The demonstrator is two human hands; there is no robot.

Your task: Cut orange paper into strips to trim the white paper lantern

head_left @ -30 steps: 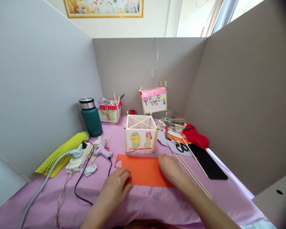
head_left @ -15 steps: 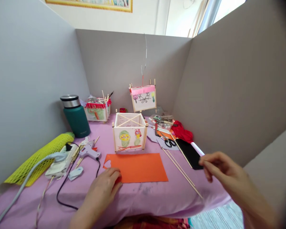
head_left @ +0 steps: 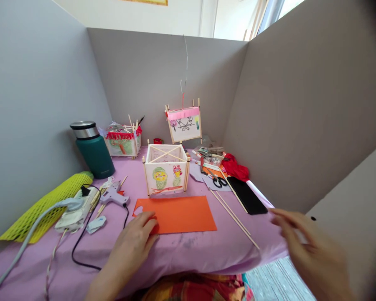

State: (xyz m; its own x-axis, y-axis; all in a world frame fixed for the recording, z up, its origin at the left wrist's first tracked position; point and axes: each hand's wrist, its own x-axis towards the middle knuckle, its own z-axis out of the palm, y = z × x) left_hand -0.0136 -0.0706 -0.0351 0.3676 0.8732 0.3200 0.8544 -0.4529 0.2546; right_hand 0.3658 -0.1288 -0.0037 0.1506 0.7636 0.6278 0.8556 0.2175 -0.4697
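My left hand (head_left: 139, 234) rests with its fingers apart over the left part of an orange paper sheet (head_left: 184, 215). A heart-shaped hole shows at the sheet's left edge, beside my fingertips. Off the right side of the table hovers my right hand (head_left: 310, 246), its fingers blurred; whether anything is between them cannot be made out. Nearest to it are a black flat device like a phone (head_left: 247, 196) and a white rod or roll (head_left: 259, 193). Behind the orange sheet stands a box-shaped paper lantern (head_left: 166, 175) with wooden stick corners and coloured drawings.
At left are a glue gun (head_left: 114, 194), a power strip (head_left: 77, 213), yellow netting (head_left: 47, 205) and a teal bottle (head_left: 94, 150). Scissors (head_left: 219, 182), thin sticks (head_left: 235, 217) and red cloth (head_left: 236, 167) lie right. Another lantern (head_left: 184, 125) hangs behind. Grey panels (head_left: 169, 62) enclose the table.
My right hand has shifted right and slightly down, away from the black device, and is now blurred. The left hand stays on the orange sheet. The camera view has shifted slightly.
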